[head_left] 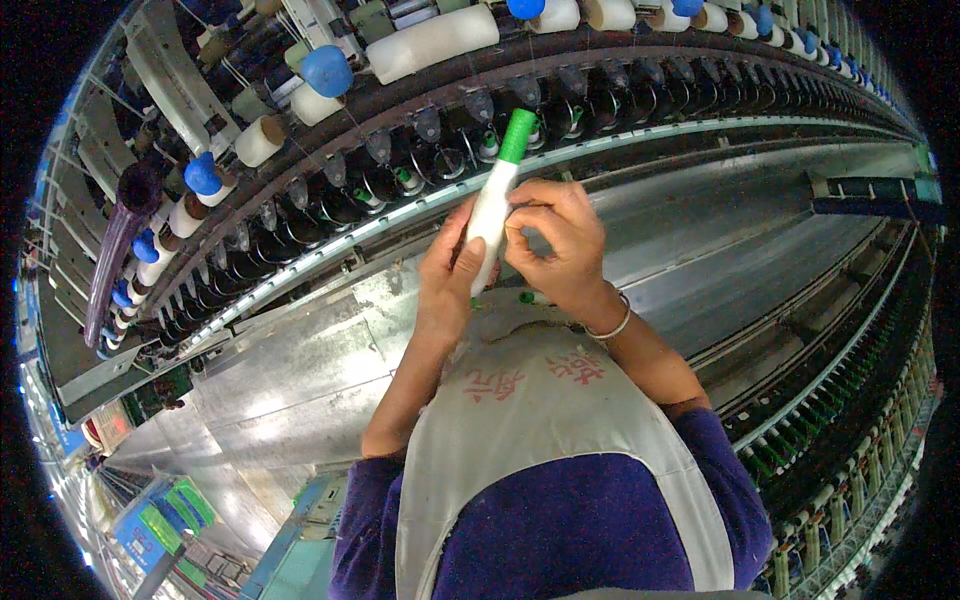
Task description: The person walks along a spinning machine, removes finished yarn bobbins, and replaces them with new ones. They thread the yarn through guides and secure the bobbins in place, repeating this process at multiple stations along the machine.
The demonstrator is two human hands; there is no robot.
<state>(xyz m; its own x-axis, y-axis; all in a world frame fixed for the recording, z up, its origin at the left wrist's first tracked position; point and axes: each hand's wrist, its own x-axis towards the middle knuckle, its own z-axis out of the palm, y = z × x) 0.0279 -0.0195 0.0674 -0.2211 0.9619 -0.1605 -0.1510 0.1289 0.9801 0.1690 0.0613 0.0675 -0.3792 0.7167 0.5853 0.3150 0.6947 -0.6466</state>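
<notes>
A bobbin of white yarn point(490, 208) with a bright green upper end is held up before my chest, tilted with its green end up and to the right. My left hand point(446, 272) is wrapped round its lower part, thumb across the front. Beside the wound yarn, my right hand point(562, 240) is closed, thumb and forefinger pinched together close to the bobbin's right side. Whatever lies in that pinch, perhaps a thread, is too fine to make out. A green bobbin end point(535, 298) shows at the top of my grey apron point(545, 375).
Ahead curves a long spinning frame with a row of spindles point(410, 180) behind a pale rail point(395, 215). White rollers point(432, 45) and blue knobs point(327, 71) line its top. A purple tube point(115, 255) hangs at left. Another spindle row point(800, 420) runs at right.
</notes>
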